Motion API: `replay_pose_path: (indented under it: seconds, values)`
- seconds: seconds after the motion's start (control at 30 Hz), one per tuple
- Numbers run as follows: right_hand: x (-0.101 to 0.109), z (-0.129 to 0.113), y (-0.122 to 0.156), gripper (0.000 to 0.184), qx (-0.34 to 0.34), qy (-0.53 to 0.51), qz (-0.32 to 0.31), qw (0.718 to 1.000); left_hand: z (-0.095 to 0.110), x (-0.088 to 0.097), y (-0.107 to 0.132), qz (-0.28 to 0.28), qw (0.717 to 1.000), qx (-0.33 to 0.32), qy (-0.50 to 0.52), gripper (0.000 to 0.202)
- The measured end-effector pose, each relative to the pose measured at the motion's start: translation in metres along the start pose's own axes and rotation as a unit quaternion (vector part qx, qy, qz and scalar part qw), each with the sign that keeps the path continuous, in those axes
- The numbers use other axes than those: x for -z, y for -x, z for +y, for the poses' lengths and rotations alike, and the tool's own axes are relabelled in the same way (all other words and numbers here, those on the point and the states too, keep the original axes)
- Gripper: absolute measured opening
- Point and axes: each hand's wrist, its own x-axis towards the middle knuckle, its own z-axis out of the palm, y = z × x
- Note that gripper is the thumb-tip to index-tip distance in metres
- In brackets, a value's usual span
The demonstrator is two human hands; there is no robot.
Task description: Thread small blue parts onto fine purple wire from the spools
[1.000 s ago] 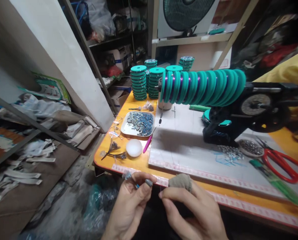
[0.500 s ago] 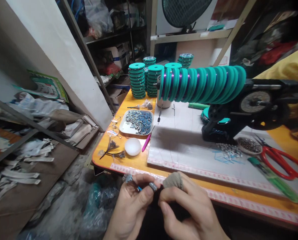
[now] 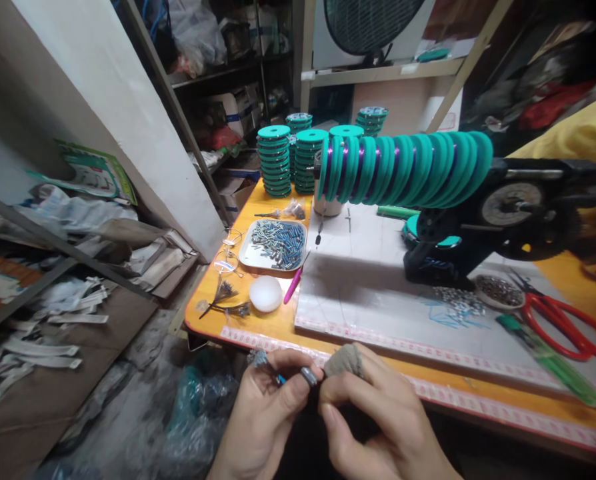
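Observation:
Near the table's front edge, my left hand pinches a small grey metal cylinder between thumb and forefinger. A bit of blue shows within that hand, and a grey wrap sits on one of its fingers. Close beside it on the right is my right hand, its fingers closed in a pinch; whatever they hold is too small to make out. A grey-green cloth cover wraps its forefinger. Beyond the hands, a white tray holds many small blue and silver pieces.
A black stand carries a row of green spools with purple line. More stacked spools stand behind. Around lie red-handled scissors, a green cutter knife, a magenta pen-like tool, a white dome and glasses.
Both hands keep nearly the same place and pinch; the grey cylinder and left fingers have shifted very slightly to the right. The table objects stay where they were.

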Motion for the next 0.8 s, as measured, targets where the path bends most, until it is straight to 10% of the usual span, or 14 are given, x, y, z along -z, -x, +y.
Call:
replay_pose_path:
  seconds: [0.8]
  values:
    - [-0.002, 0.009, 0.007, 0.025, 0.033, 0.036, 0.051, 0.997, -0.010, 0.019, -0.005, -0.039, 0.993, -0.095, -0.064, 0.012]
